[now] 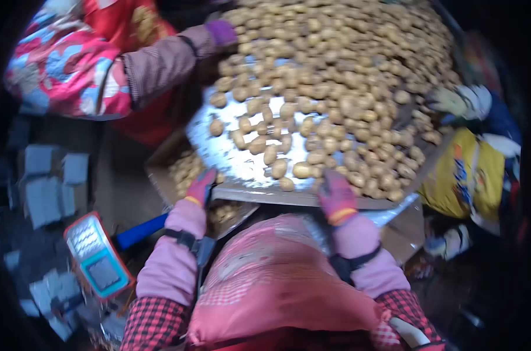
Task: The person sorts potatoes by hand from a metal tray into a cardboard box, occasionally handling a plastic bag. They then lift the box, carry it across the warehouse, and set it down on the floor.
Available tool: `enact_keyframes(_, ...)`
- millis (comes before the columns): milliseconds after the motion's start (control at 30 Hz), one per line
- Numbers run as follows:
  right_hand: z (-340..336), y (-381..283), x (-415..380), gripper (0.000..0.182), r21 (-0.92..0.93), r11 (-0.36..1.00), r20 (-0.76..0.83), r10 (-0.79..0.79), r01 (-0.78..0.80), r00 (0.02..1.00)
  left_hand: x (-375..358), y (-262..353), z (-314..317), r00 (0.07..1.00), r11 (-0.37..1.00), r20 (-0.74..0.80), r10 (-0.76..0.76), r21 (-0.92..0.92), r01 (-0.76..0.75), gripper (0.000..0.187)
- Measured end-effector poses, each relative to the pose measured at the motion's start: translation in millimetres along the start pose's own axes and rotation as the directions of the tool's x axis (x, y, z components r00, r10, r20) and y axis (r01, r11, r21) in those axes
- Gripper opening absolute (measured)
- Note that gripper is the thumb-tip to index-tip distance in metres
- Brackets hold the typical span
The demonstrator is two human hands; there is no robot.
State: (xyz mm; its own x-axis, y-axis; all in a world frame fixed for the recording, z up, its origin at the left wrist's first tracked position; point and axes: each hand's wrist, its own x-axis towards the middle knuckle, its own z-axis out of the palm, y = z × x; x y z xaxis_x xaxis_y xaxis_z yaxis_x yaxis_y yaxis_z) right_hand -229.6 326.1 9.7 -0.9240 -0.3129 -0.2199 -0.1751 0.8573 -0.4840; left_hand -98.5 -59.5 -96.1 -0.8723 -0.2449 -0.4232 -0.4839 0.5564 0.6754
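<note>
— While we read left to right, what sits at nine?
— Pale boxes [40,181], stacked. At eight, a red-rimmed device [100,254] with a keypad-like grid and a grey window; beside it, a blue tube [142,231].
— Ten to eleven?
— Co-worker's checked sleeve [163,67], purple cuff [221,32] at the edge of the potatoes [341,76]. Nearer centre, nine o'clock, a carton [157,169] with more of them inside.
— Wearer's left hand [202,186]?
— Half past eight, gloved pink and purple, at the near left corner of the metal tray [233,167]. Blurred; can't tell whether its fingers are spread or together.
— And the potatoes?
— Heaped on that tray, densest from twelve to two, thinning toward ten, where shiny metal shows between them.
— Right hand [337,196]?
— Between three and four, same gloves, at the tray's near rim. Fingers look close together, pointing at the heap; can't tell if they pinch anything.
— Far right?
— Another person's pale glove [449,102], between two and three, beside the heap. Yellow printed sack [461,175] at three.
</note>
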Motion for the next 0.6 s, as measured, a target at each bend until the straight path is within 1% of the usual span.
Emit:
enact_keyframes(33, 9, -17, 2, 0.045, -0.058, 0.993, 0.146, 0.106, -0.098, 0.984, 2, 64, -20, 0.936, 0.833, 0.166, -0.309, -0.428, 0.351, 0.069)
enact_keyframes(67, 27, -21, 4, 0.048, -0.085, 0.989, 0.082, -0.110, 0.117, 0.991, 25, 11, 14, 0.942, 0.843, -0.024, -0.334, -0.454, 0.287, 0.072)
enact_keyframes(100, 15, -53, 6, 0.050, 0.276, 0.960, 0.168, -0.003, -0.044, 0.986, 13, 62, -4, 0.955, 0.914, -0.063, -0.289, -0.315, 0.256, 0.071)
enact_keyframes(133, 16, -68, 8, 0.053, 0.386, 0.922, 0.222, -0.123, 0.029, 0.967, 19, 60, -5, 0.954, 0.939, -0.071, -0.291, -0.212, 0.271, 0.064)
enact_keyframes(167, 18, -75, 8, 0.054, 0.396, 0.900, 0.215, -0.285, 0.183, 0.934, 39, -1, 11, 0.974, 0.897, -0.006, -0.226, -0.392, 0.206, 0.056)
enact_keyframes(200, 10, -80, -3, 0.051, 0.314, 0.908, 0.173, -0.342, 0.278, 0.924, 33, 7, 13, 0.974, 0.881, 0.009, -0.225, -0.425, 0.208, 0.051)
enact_keyframes(233, 11, -69, -8, 0.051, 0.310, 0.913, 0.157, -0.326, 0.267, 0.932, 29, 8, 12, 0.978, 0.888, 0.020, -0.206, -0.416, 0.196, 0.051)
enact_keyframes(300, 4, -31, -17, 0.049, 0.215, 0.932, -0.015, -0.294, 0.290, 0.956, 24, 10, 7, 0.951, 0.891, 0.045, -0.305, -0.340, 0.302, 0.072)
enact_keyframes(333, -8, -20, -16, 0.049, 0.050, 0.965, -0.112, -0.251, 0.258, 0.961, 31, -9, 6, 0.961, 0.900, 0.002, -0.278, -0.350, 0.261, 0.065)
enact_keyframes(367, -17, -4, -15, 0.051, -0.013, 0.986, -0.203, -0.165, 0.165, 0.965, 25, 3, -5, 0.963, 0.906, 0.001, -0.270, -0.339, 0.255, 0.065)
enact_keyframes(400, -37, 11, -20, 0.055, -0.063, 0.995, -0.252, -0.092, 0.079, 0.963, 9, 28, -15, 0.966, 0.928, -0.066, -0.250, -0.301, 0.219, 0.058)
enact_keyframes(433, -49, 34, -29, 0.058, -0.166, 0.986, -0.361, -0.058, -0.003, 0.931, 0, 42, -16, 0.967, 0.947, -0.127, -0.223, -0.265, 0.183, 0.052)
enact_keyframes(467, -57, 56, -37, 0.061, -0.251, 0.963, -0.464, -0.033, -0.095, 0.885, 2, 31, -12, 0.950, 0.909, -0.212, -0.228, -0.396, 0.130, 0.036)
enact_keyframes(500, -64, 75, -43, 0.066, -0.247, 0.943, -0.524, 0.065, -0.224, 0.849, 1, 40, -15, 0.954, 0.912, -0.206, -0.220, -0.390, 0.126, 0.036)
enact_keyframes(533, -70, 89, -50, 0.070, -0.233, 0.907, -0.581, 0.158, -0.349, 0.799, -6, 56, -23, 0.954, 0.856, -0.211, -0.212, -0.511, 0.077, 0.035)
enact_keyframes(567, -77, 97, -55, 0.070, -0.228, 0.906, -0.583, 0.167, -0.357, 0.795, -10, 66, -26, 0.953, 0.784, -0.219, -0.209, -0.620, 0.029, 0.034)
enact_keyframes(600, -84, 102, -56, 0.073, -0.077, 0.913, -0.539, 0.299, -0.400, 0.787, -11, 74, -25, 0.971, 0.733, -0.164, -0.173, -0.680, 0.016, 0.035)
